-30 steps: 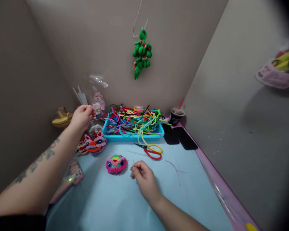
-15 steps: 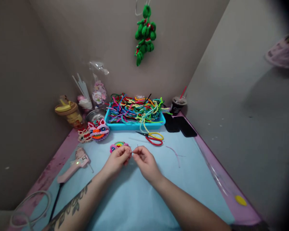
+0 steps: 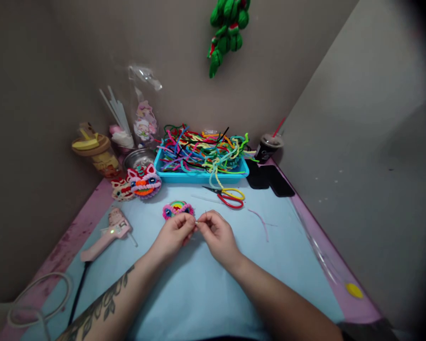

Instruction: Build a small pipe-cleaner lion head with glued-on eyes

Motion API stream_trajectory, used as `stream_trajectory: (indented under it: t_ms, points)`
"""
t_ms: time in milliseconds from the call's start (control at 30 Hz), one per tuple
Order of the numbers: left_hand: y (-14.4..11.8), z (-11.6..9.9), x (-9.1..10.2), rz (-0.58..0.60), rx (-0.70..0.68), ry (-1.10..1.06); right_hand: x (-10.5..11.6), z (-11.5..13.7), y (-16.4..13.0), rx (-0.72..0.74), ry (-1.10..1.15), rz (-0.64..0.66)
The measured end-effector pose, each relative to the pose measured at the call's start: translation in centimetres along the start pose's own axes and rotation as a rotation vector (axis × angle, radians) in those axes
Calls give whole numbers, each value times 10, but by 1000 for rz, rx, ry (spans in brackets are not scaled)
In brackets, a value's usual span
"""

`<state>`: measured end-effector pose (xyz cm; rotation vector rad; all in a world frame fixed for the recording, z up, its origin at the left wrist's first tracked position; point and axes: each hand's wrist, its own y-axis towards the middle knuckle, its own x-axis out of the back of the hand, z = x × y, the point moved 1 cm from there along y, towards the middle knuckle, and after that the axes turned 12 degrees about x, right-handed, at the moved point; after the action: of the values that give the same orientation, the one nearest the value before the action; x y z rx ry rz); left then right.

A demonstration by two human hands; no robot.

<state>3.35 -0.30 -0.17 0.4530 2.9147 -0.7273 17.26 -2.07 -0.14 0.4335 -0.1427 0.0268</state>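
My left hand (image 3: 179, 230) and my right hand (image 3: 217, 233) meet above the middle of the blue sheet, thumb and fingers of each pinched together. Between the fingertips shows a tiny pale piece, too small to name. A thin dark strand rises from my right fingers, perhaps wire; its kind is unclear. Just behind my left hand lies a pink, fuzzy lion-head ornament (image 3: 178, 207) with blue eyes and a rainbow-coloured middle, partly covered by the fingers. Scissors (image 3: 230, 196) with one yellow and one red handle rest open beyond my right hand.
A blue tray (image 3: 202, 179) of coloured pipe cleaners stands behind. Left are a pink glue gun (image 3: 110, 234), finished lion heads (image 3: 144, 182), a metal bowl (image 3: 140, 157) and a tan cup (image 3: 97, 154). Right are black phone-like slabs (image 3: 277, 180), a drink cup (image 3: 268, 147) and purple strands (image 3: 261, 220).
The view has tilted down and shifted slightly. Both hands stay pinched together at nearly the same place, and slightly more of the pink lion head shows behind the left hand.
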Motion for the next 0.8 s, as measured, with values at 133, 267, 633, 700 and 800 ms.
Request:
stream_trajectory:
  t_ms: [133, 267, 633, 700, 800]
  points:
    - [-1, 0, 0, 3, -2, -19, 1, 0, 0, 34, -26, -3]
    - [-3, -2, 1, -2, -41, 42, 3, 1, 0, 64, -55, -13]
    - [-5, -7, 0, -17, -45, 83, 4, -1, -2, 132, -176, -1]
    - [-5, -4, -1, -27, -42, 77, 4, -2, -2, 162, -218, 16]
    - [-4, -1, -2, -50, -35, 45, 3, -3, -2, 176, -247, 33]
